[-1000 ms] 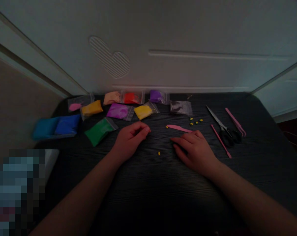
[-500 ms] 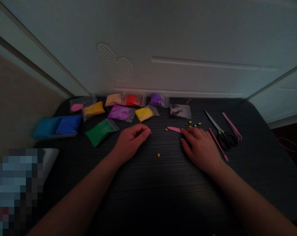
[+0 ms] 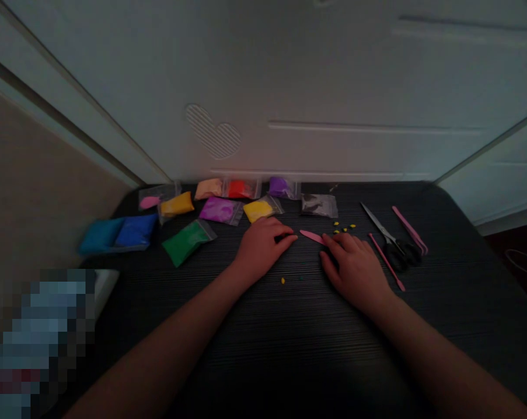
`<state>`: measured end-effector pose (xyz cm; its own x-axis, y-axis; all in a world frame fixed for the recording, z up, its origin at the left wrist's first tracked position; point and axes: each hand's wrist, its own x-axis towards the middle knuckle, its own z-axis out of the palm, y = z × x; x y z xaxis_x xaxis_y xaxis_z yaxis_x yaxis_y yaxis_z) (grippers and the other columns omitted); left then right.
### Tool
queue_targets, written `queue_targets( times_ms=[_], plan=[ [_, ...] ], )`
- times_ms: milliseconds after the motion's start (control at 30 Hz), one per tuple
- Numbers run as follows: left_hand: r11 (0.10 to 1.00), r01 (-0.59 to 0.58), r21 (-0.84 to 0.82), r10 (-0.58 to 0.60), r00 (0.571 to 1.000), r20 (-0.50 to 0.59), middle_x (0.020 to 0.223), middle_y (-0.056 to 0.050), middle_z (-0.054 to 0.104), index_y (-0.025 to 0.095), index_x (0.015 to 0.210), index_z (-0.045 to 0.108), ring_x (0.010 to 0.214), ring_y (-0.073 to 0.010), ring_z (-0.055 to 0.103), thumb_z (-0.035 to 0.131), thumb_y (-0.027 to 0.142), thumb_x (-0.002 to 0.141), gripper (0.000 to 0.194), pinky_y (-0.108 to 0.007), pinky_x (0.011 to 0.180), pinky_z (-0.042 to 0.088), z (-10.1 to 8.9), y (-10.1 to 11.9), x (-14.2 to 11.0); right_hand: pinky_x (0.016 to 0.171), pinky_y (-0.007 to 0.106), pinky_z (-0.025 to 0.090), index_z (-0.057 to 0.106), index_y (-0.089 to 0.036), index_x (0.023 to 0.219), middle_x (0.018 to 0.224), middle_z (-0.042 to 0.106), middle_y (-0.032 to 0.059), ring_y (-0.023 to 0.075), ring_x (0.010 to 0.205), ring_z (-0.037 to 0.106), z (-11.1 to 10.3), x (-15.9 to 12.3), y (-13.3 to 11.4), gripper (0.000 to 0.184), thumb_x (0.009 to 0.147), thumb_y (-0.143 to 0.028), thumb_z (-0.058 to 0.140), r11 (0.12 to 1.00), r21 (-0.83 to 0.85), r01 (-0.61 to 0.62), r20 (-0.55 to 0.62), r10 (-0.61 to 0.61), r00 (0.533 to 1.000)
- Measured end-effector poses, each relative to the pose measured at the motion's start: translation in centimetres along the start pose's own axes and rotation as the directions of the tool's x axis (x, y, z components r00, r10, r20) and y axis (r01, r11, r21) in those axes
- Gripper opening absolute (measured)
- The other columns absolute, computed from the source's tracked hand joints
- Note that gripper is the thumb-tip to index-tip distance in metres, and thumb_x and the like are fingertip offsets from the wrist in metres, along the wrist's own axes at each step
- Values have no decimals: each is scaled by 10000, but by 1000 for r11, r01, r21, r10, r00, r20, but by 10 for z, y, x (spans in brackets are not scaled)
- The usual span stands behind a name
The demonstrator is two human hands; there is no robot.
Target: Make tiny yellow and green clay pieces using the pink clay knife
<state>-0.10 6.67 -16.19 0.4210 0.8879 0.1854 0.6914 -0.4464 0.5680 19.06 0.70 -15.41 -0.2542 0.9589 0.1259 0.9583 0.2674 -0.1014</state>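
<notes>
My left hand [image 3: 263,247] reaches over the dark table, thumb and forefinger closed in a pinch at a small yellow clay piece that the fingertips mostly hide. Just right of those fingertips is the tip of a pink modelling knife [image 3: 310,236]. My right hand [image 3: 355,265] rests on the table with its fingers on the knife's other end, covering it. Beyond the right hand's fingers lie several small yellow-and-green clay pieces [image 3: 344,230]. Another yellow piece [image 3: 283,280] lies nearer me, between the hands, beside a tiny green speck [image 3: 301,278].
Right of my right hand are a thin pink tool [image 3: 386,262], black-handled scissors [image 3: 390,238] and pink tweezers [image 3: 409,230]. Bags of coloured clay, including a green bag [image 3: 187,243] and a yellow bag [image 3: 259,209], line the back and left. A white panel [image 3: 333,151] stands behind the table.
My left hand has moved right, to the small yellow piece by the knife tip, and its fingertips now cover it. My right hand stays on the knife. The camera view has shifted slightly.
</notes>
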Motion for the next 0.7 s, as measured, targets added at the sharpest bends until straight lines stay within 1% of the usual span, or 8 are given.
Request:
queue_targets(
  times_ms=[100,200,267,333,500,633,700],
  plan=[
    [998,-37,48,35,999,30,832,-38,609,197,846,661,820,-179,511,487,368,779,253,-318,766,384,6,0,7,769,364,349,491,-167,1154,1012,545,107,229,874,483,0,0,0,367,840,-311,367,1000,9,2,-4,-2,1000],
    [997,-58,53,56,998,43,826,-29,613,196,839,654,808,-172,512,470,332,794,232,-312,765,379,7,-1,7,776,363,352,488,-165,1157,1024,541,107,229,876,485,0,0,0,371,839,-312,365,1000,8,-6,2,6,1000],
    [998,-57,35,56,997,47,825,-25,609,191,827,640,812,-168,513,464,303,797,211,-307,772,378,5,-2,6,779,359,355,488,-168,1157,1018,543,105,227,871,485,0,1,0,370,840,-312,363,1000,16,-11,4,11,1000],
    [999,-41,-17,42,998,40,834,-22,600,186,814,620,825,-161,514,466,280,791,183,-293,780,380,2,-2,5,782,356,356,488,-169,1155,1006,544,102,226,872,484,0,1,0,367,841,-310,362,1000,26,-14,5,14,1000],
    [986,15,-163,-11,1000,22,835,-19,578,175,789,577,814,-144,518,465,277,780,153,-263,765,390,-6,-3,2,791,339,355,471,-195,1176,997,531,91,211,885,484,-2,1,-1,366,842,-300,366,999,50,-21,5,20,1000],
    [968,137,-209,-142,990,-13,778,-6,584,179,821,577,711,-131,517,460,310,777,181,-247,666,397,-8,-4,-1,778,320,355,461,-262,1187,913,524,67,187,847,489,-3,1,-1,353,849,-275,360,997,74,13,3,-13,1000],
    [953,180,-243,-193,981,-31,742,3,589,180,807,586,655,-121,510,473,323,766,187,-238,618,393,-6,-6,-2,777,311,354,472,-271,1175,896,518,61,181,843,488,-2,1,-1,344,849,-276,361,997,79,16,2,-16,1000]
  ],
)
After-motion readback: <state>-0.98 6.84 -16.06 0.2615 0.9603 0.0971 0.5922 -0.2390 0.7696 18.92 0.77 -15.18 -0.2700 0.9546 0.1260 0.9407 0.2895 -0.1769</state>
